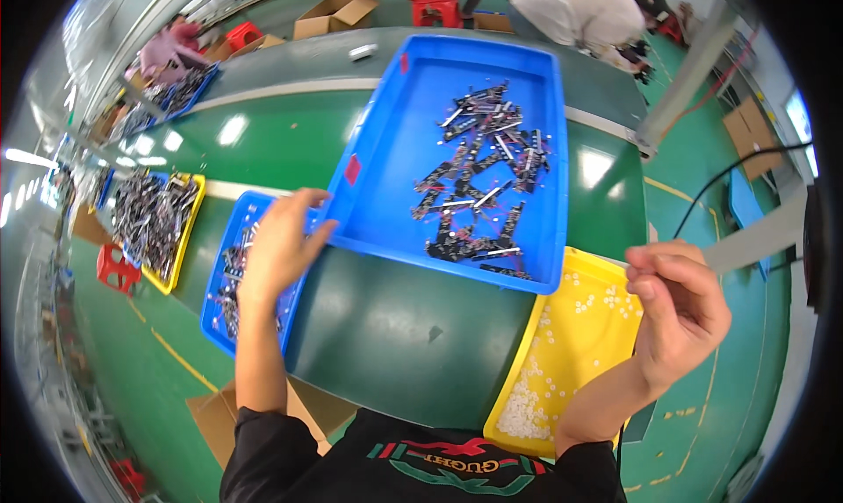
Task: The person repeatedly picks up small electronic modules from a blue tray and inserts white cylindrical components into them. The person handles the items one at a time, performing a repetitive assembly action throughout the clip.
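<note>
My left hand (283, 240) reaches over the right edge of a small blue tray (211, 303), its thumb and fingers apart with nothing seen between them. Dark parts with silvery pieces lie in that tray, partly hidden by my hand and forearm. My right hand (683, 312) is raised above the right side of a yellow tray (575, 345), thumb and fingertips pinched together; anything between them is too small to make out. Small white ring-like pieces (527, 411) are heaped at the yellow tray's near end and scattered beyond.
Ahead stands a large blue tray (386, 152) with black strip-like assemblies (479, 174) and thin red wires. A yellow tray full of parts (195, 218) sits at left. A grey post (689, 73) and black cable (711, 183) are at right. Other people work at the far side.
</note>
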Action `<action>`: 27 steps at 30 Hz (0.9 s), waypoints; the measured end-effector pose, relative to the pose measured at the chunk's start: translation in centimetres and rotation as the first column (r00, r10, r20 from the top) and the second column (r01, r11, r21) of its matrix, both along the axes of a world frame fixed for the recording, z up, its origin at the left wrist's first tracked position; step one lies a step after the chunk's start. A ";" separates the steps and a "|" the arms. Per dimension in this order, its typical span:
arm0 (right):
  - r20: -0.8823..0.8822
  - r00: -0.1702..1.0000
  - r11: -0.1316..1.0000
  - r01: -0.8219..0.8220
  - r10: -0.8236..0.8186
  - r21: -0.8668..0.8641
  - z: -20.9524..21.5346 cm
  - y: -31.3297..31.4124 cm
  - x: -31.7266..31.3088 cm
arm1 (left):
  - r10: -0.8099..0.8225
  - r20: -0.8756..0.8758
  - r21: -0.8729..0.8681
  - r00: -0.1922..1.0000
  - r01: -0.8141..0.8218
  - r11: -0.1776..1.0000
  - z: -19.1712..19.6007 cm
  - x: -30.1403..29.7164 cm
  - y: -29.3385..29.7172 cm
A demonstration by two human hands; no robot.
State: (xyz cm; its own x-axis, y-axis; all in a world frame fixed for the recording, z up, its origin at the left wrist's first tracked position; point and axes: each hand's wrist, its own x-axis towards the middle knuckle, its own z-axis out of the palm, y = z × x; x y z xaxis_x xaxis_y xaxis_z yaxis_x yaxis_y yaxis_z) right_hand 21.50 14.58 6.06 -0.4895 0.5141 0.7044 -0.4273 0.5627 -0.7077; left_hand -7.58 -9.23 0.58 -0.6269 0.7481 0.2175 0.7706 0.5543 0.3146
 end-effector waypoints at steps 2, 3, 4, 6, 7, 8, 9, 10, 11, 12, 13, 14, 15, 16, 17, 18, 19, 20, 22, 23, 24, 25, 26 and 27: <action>0.004 1.000 0.999 0.016 -0.016 -0.032 0.1 -0.4 -0.4 | -0.148 0.129 0.031 0.981 0.145 0.989 -1.0 1.2 3.7; 0.007 1.000 0.999 0.009 -0.008 -0.049 0.1 -0.5 -0.8 | -0.211 0.135 0.031 0.968 0.208 0.978 -2.0 1.2 5.0; 0.009 1.000 0.998 0.005 -0.004 -0.061 0.1 -0.4 -1.2 | -0.251 0.161 -0.021 0.954 0.258 0.966 -3.3 0.5 6.1; 0.023 0.999 0.999 0.033 -0.032 -0.041 0.1 -0.3 -1.4 | -0.263 0.124 -0.122 0.957 0.277 0.953 -5.4 -0.8 8.2; 0.027 0.999 0.999 0.035 -0.034 -0.033 0.1 -0.5 -1.5 | -0.270 0.103 -0.171 0.957 0.284 0.943 -6.2 -1.5 9.2; 0.029 0.998 0.999 0.051 -0.050 -0.020 0.2 -0.5 -1.5 | -0.277 0.136 -0.206 0.951 0.301 0.931 -6.7 -2.1 10.1; 0.031 0.998 0.998 0.064 -0.063 -0.006 0.4 -0.5 -1.5 | -0.280 0.167 -0.241 0.945 0.315 0.918 -7.1 -2.6 10.3; 0.028 0.997 0.997 0.073 -0.074 0.027 0.3 -0.2 -1.7 | -0.275 0.198 -0.220 0.941 0.316 0.923 -7.1 -2.6 10.4; 0.024 0.996 0.995 0.084 -0.086 0.062 0.4 -0.1 -1.6 | -0.272 0.227 -0.199 0.935 0.317 0.927 -6.7 -2.4 10.4; 0.026 0.996 0.992 0.088 -0.090 0.088 0.4 0.0 -1.5 | -0.254 0.264 -0.167 0.930 0.303 0.938 -6.0 -2.2 10.2; 0.027 0.995 0.992 0.096 -0.098 0.086 0.4 0.1 -1.5 | -0.231 0.308 -0.143 0.923 0.285 0.948 -5.2 -1.8 9.8; 0.034 0.993 0.991 0.107 -0.110 0.082 0.2 0.1 -1.5 | -0.252 0.296 -0.059 0.921 0.281 0.958 -4.3 -1.4 9.9; 0.041 0.992 0.990 0.116 -0.119 0.077 0.1 0.3 -1.4 | -0.270 0.284 0.026 0.920 0.274 0.961 -3.2 -1.0 9.9; 0.040 0.991 0.987 0.122 -0.126 0.104 0.0 0.4 -1.5 | -0.274 0.271 0.105 0.923 0.254 0.961 -2.3 -0.7 9.5; 0.037 0.993 0.988 0.103 -0.108 0.112 -0.1 0.5 -1.7 | -0.291 0.305 0.233 0.907 0.225 0.946 -1.8 -0.7 9.2; 0.034 0.995 0.989 0.085 -0.089 0.119 -0.2 0.5 -1.9 | -0.311 0.336 0.355 0.889 0.186 0.916 -1.5 -0.7 8.9; 0.032 0.997 0.989 0.061 -0.066 0.132 -0.3 0.4 -2.1 | -0.332 0.363 0.474 0.871 0.135 0.870 -1.1 -0.8 8.7; 0.030 0.998 0.991 0.043 -0.047 0.131 -0.5 0.2 -2.4 | -0.396 0.401 0.566 0.826 0.117 0.816 -0.8 -0.8 8.6; 0.029 1.000 0.991 0.009 -0.012 0.132 -1.1 -0.2 -3.1 | -0.471 0.458 0.681 0.754 0.044 0.731 0.2 -0.3 9.2; 0.050 0.999 0.989 0.008 -0.016 0.149 -1.1 -0.3 -3.4 | -0.513 0.479 0.731 0.713 0.000 0.683 0.5 -0.2 9.5; 0.072 0.997 0.986 0.008 -0.020 0.166 -1.1 -0.4 -3.6 | -0.547 0.467 0.750 0.695 0.017 0.661 0.3 -0.5 9.7; 0.093 0.995 0.983 0.006 -0.023 0.181 -1.2 -0.5 -3.9 | -0.622 0.473 0.801 0.624 -0.011 0.599 0.5 -0.3 9.9; 0.106 0.994 0.984 0.001 -0.020 0.178 -1.2 -0.6 -4.2 | -0.692 0.469 0.844 0.550 -0.046 0.535 0.6 0.2 10.3; 0.120 0.993 0.985 -0.004 -0.017 0.173 -1.4 -0.7 -4.6 | -0.756 0.453 0.878 0.472 -0.089 0.471 0.9 1.0 10.7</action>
State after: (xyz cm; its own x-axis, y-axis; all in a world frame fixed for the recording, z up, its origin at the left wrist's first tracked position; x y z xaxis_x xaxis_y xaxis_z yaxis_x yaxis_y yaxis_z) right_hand 16.95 13.87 4.71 -0.5731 0.3929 0.7191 -0.3413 0.6834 -0.6454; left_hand -6.59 1.49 1.49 -0.5529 0.7276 0.4060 0.0384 -0.4645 0.8847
